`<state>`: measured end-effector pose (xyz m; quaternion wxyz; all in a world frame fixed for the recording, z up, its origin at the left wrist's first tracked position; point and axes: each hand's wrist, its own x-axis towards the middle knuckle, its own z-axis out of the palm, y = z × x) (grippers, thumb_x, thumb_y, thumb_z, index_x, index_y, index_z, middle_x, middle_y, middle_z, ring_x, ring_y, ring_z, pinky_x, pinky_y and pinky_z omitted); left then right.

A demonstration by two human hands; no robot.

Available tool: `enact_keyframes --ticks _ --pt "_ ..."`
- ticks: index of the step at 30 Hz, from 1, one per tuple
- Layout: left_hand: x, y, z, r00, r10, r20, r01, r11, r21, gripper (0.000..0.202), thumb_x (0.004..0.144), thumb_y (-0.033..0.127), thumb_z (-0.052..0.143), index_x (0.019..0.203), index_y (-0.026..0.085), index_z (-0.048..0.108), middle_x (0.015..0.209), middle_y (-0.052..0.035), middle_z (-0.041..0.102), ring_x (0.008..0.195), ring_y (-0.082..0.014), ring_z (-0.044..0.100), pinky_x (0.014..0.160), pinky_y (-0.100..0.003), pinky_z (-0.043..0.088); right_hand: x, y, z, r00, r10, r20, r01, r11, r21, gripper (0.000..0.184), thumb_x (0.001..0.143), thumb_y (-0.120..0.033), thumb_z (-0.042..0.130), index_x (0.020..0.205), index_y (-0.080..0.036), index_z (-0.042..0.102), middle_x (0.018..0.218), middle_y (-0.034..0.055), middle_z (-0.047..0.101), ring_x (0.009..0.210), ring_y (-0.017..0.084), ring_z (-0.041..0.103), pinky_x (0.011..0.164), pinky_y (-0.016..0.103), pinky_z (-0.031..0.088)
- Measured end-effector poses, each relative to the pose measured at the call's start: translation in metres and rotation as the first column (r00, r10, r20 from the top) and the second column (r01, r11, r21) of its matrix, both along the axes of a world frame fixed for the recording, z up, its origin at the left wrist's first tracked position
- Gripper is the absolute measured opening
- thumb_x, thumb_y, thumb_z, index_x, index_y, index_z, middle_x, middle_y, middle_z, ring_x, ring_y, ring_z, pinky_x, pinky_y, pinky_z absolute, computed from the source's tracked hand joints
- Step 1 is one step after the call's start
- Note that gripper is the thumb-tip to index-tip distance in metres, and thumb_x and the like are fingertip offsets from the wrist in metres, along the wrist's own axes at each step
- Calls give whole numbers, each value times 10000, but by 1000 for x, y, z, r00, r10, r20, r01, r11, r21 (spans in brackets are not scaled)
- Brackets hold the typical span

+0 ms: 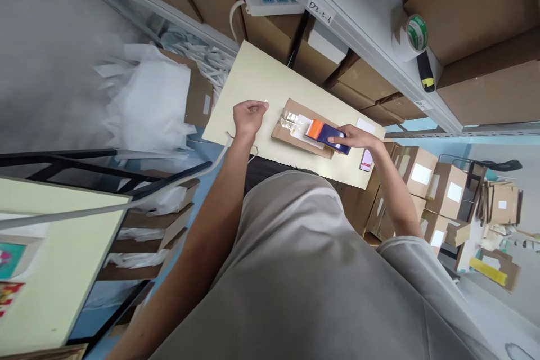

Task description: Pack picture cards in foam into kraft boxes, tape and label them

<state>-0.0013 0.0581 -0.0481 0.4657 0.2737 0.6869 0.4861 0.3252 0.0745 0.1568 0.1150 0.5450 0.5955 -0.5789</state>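
Note:
My right hand (pixel 353 138) is closed on a flat dark blue box with an orange end (pixel 327 135). That box is over a brown cardboard carton (pixel 282 134), whose left end carries shiny clear tape. A white sheet or label (pixel 300 127) shows on the carton's top, partly covered by the blue box. To the left of the carton, above the tabletop, my left hand (pixel 248 116) is pinched. Something small and whitish shows at its fingertips, too small to name.
The carton lies on a pale yellow table (pixel 257 76). A phone (pixel 366 160) is at its right end. Behind rises a shelf with cartons, a power strip (pixel 274 1), a tape roll (pixel 415 34) and a black-yellow cutter (pixel 426 72). A grey cable (pixel 177 183) runs at left.

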Motion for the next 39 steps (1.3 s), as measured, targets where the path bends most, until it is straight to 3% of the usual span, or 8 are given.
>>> enact_keyframes --ticks 8,12,16,19,21,28,34,39 --pt "22 -6 -19 996 -83 41 87 988 -130 76 823 236 829 791 196 772 858 -62 803 840 -210 741 869 -330 583 -5 4 -7 998 46 42 -46 999 7 642 857 -795 914 864 -179 732 755 39 782 633 151 681 570 244 514" --pt "27 -11 -19 986 -168 -19 161 965 -205 182 824 297 866 957 192 801 852 -61 762 889 -262 753 920 -386 590 -8 5 -4 999 33 22 -33 999 -22 620 859 -778 909 868 -186 725 772 38 793 663 166 707 605 252 529" --pt "23 -17 -2 974 -143 -174 109 975 -192 424 805 327 915 1196 209 801 975 -76 796 1026 -288 761 1014 -409 581 -9 3 -3 999 47 2 -47 998 -49 628 884 -782 875 940 -171 740 818 45 808 686 162 709 617 250 520" --pt "24 -21 20 955 -239 -177 224 969 -103 277 909 439 838 1071 215 824 1011 -74 829 952 -245 759 940 -359 591 -8 2 -5 996 85 27 -85 996 -21 599 937 -754 841 980 -165 742 844 48 810 705 162 707 609 248 489" --pt "27 -22 33 934 -312 -175 296 949 -111 280 866 448 882 998 208 828 1018 -72 838 863 -220 743 860 -340 589 -8 2 -7 994 97 50 -96 995 -15 568 957 -729 837 992 -171 738 873 52 816 727 170 716 625 255 489" --pt "30 -20 49 938 -313 -146 293 945 -143 257 773 366 953 882 202 787 926 -55 792 846 -208 733 888 -361 627 -13 8 -8 986 125 111 -123 992 -20 503 956 -675 864 946 -186 748 856 47 790 717 183 683 658 291 475" --pt "31 -21 50 941 -309 -136 294 949 -116 151 797 286 888 873 202 787 963 -56 768 845 -202 732 912 -368 640 -1 4 15 993 92 75 -85 991 -99 625 839 -777 916 984 -181 799 840 48 823 707 178 695 641 285 500" --pt "33 -19 44 948 -313 -60 305 946 -108 155 800 261 856 918 201 775 939 -48 761 879 -215 756 920 -369 648 59 -16 60 930 55 362 33 972 -233 689 734 -836 963 914 -186 825 867 98 869 776 244 781 719 329 574"
